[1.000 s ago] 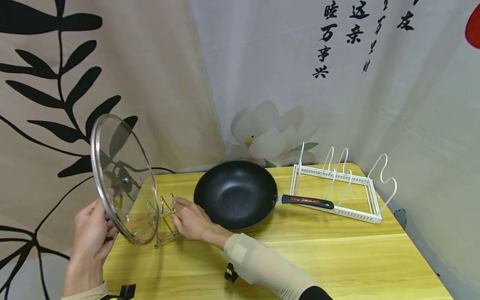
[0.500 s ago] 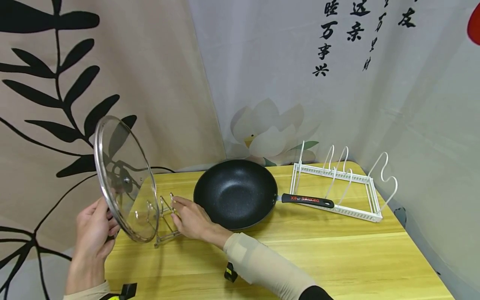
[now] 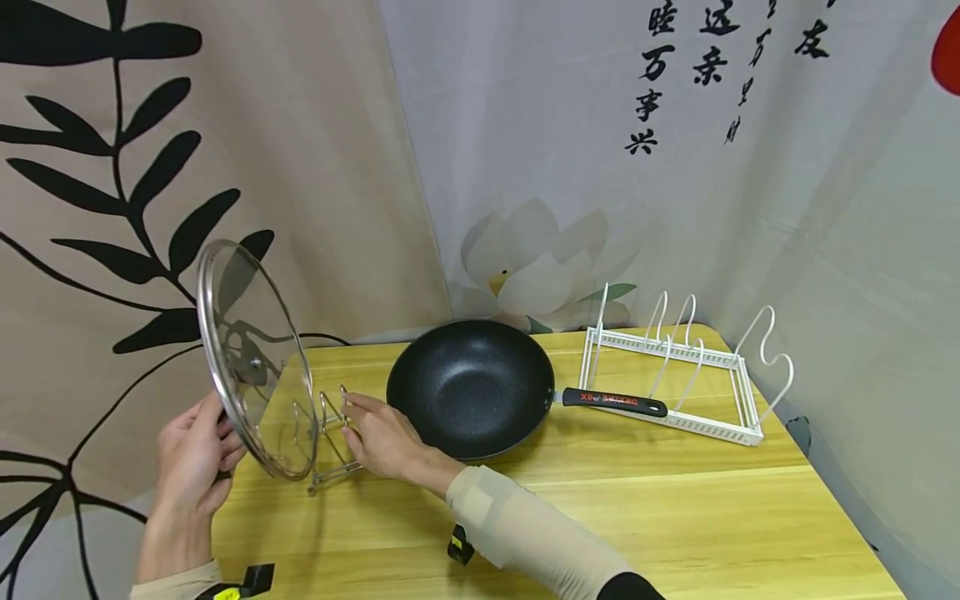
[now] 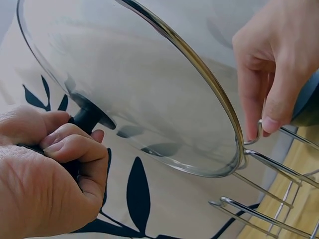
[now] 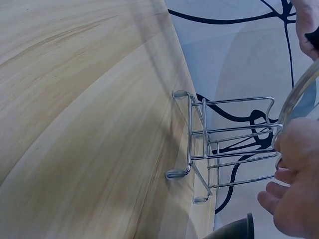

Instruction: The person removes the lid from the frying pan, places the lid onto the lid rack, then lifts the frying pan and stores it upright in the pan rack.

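Note:
My left hand (image 3: 197,462) grips the black knob (image 4: 85,115) of a round glass pot lid (image 3: 262,408). The lid stands on edge, tilted, its metal rim overlapping the upper wire ends of a small metal rack (image 5: 205,129). Whether the rim sits in a slot is unclear. With thumb and fingers, my right hand (image 3: 393,442) pinches a wire loop of that rack, seen best in the left wrist view. The rack stands on small feet at the table's left side. Just beyond the right hand lies a black frying pan (image 3: 472,392), its handle pointing right.
A white rack (image 3: 675,425) with upright wire hooks stands at the table's right; the frying pan's handle (image 3: 615,403) reaches over its front corner. The wooden table (image 3: 675,517) has its left edge close to the metal rack. A printed curtain (image 3: 322,167) hangs behind.
The left hand and the lid have shifted slightly to the right, and the lid's top edge has dropped a little. The right hand, the metal rack and the frying pan have stayed put.

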`<state>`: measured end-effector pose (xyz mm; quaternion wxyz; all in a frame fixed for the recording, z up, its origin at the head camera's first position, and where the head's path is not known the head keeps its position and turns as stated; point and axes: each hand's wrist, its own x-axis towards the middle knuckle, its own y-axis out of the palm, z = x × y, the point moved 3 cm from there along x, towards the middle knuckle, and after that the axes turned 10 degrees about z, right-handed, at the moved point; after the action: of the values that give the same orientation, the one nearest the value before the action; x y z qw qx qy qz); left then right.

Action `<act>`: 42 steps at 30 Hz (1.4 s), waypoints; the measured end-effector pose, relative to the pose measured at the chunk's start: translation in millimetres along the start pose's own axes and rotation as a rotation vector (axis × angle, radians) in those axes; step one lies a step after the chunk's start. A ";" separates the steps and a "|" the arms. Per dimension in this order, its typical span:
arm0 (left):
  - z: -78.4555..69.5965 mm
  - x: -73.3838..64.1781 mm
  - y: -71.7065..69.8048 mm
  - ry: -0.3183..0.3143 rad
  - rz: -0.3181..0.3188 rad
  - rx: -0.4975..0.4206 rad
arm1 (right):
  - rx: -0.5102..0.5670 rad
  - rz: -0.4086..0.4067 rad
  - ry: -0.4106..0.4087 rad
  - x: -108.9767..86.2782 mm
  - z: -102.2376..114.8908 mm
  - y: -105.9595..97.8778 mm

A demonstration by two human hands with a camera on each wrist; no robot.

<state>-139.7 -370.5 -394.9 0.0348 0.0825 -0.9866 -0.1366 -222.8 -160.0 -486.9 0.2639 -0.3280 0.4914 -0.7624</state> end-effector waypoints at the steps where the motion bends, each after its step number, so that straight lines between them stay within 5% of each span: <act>1: 0.7 0.9 -0.4 -0.005 -0.002 -0.001 | 0.000 -0.001 0.001 0.0 -0.2 -0.1; 42: 41.0 18.0 -17.1 -0.138 -0.019 -0.035 | -0.020 0.013 -0.001 -0.9 -0.5 -0.3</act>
<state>-158.5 -379.0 -438.2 -0.0334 0.0815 -0.9832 -0.1598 -222.6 -158.9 -487.1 0.2658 -0.3278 0.5008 -0.7557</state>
